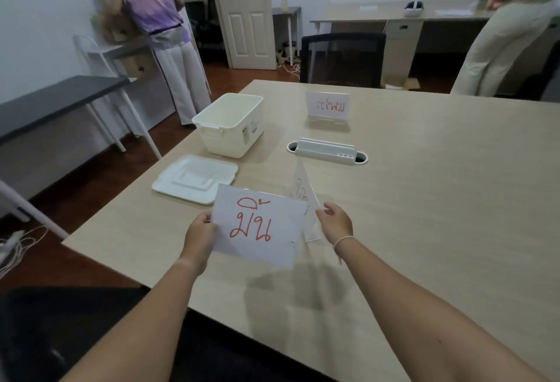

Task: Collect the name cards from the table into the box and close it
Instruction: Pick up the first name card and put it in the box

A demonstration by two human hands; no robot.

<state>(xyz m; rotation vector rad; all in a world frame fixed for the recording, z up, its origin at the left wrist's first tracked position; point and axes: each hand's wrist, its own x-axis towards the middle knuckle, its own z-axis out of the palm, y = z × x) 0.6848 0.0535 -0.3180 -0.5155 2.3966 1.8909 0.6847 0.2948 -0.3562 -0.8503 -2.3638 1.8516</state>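
My left hand (pixel 200 236) pinches the left edge of a white name card (pixel 257 227) with red writing, held just above the table. My right hand (pixel 336 222) holds a second name card (pixel 303 193), a clear stand seen edge-on, right behind the first. A third name card (pixel 328 105) in its clear stand sits further back on the table. The open white box (pixel 230 124) stands at the table's left side. Its lid (pixel 194 178) lies flat in front of it.
A white cable tray (pixel 327 151) is set into the middle of the wooden table (pixel 439 199). A black mesh chair (pixel 342 57) stands at the far edge. One person stands by a shelf at the back left, another by a desk at the back right.
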